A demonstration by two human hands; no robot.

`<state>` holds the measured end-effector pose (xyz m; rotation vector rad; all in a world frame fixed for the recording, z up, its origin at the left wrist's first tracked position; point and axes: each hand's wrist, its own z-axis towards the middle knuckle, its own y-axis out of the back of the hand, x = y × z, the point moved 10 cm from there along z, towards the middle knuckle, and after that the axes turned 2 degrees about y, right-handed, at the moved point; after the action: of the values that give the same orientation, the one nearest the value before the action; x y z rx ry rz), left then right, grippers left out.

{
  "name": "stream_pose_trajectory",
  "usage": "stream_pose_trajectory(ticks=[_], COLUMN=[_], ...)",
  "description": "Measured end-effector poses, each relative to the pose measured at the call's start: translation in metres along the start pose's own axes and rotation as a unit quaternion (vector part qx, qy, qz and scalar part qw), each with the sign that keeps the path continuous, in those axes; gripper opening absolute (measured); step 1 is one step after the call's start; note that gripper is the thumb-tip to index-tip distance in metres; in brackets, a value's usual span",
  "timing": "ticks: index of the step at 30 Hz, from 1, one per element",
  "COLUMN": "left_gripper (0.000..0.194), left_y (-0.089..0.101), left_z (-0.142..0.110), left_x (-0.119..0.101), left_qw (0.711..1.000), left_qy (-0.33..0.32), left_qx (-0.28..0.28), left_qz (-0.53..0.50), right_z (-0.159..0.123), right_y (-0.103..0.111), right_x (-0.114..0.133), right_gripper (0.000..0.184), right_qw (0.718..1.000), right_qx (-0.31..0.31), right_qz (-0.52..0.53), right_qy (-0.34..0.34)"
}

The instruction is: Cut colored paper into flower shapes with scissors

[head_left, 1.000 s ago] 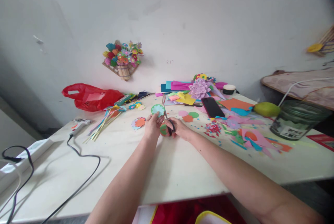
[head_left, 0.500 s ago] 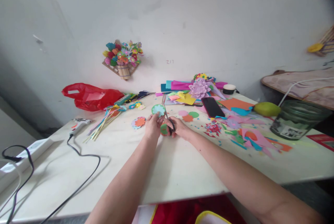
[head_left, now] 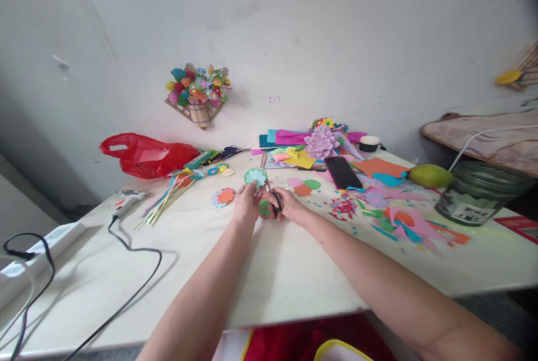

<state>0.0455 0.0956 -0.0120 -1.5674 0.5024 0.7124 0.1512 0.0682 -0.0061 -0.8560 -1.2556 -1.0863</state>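
Note:
My left hand (head_left: 247, 199) pinches a light-blue flower cutout (head_left: 254, 176) with a green round piece showing around its edge. In my right hand (head_left: 286, 205) is a pair of scissors (head_left: 274, 199), my fingers closed around the dark handles. The blades point up and away, right beside the edge of the cutout. Under my hands a green round piece (head_left: 264, 209) with some orange on it is partly hidden. Left of my left hand lies an orange flower cutout (head_left: 226, 196) over a lilac one. Pink, green and orange cutouts (head_left: 311, 184) lie beyond my right hand.
A phone (head_left: 343, 173), small scraps (head_left: 343, 206) and larger coloured offcuts (head_left: 409, 223) lie to the right, before a glass jar (head_left: 483, 193). On the left are a glue gun (head_left: 130, 202) with its cord, thin sticks (head_left: 168, 204), a red bag (head_left: 147, 156) and a power strip (head_left: 63, 242).

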Motion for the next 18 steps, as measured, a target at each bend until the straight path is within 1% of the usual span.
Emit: stream_pose_trajectory(ticks=[10, 15, 18], left_gripper=[0.016, 0.016, 0.018], left_y=[0.006, 0.010, 0.011], left_z=[0.006, 0.008, 0.008], left_x=[-0.003, -0.005, -0.007], left_qw=[1.000, 1.000, 0.999], left_qy=[0.000, -0.005, -0.002], left_qx=[-0.010, -0.019, -0.030], left_qz=[0.004, 0.006, 0.012], right_z=[0.002, 0.001, 0.003], right_y=[0.002, 0.002, 0.003], right_x=[-0.001, -0.003, -0.004], right_gripper=[0.031, 0.028, 0.027], right_qw=[0.999, 0.998, 0.998], right_qx=[0.004, 0.000, 0.003], right_qz=[-0.033, -0.055, -0.061], right_qy=[0.005, -0.016, -0.013])
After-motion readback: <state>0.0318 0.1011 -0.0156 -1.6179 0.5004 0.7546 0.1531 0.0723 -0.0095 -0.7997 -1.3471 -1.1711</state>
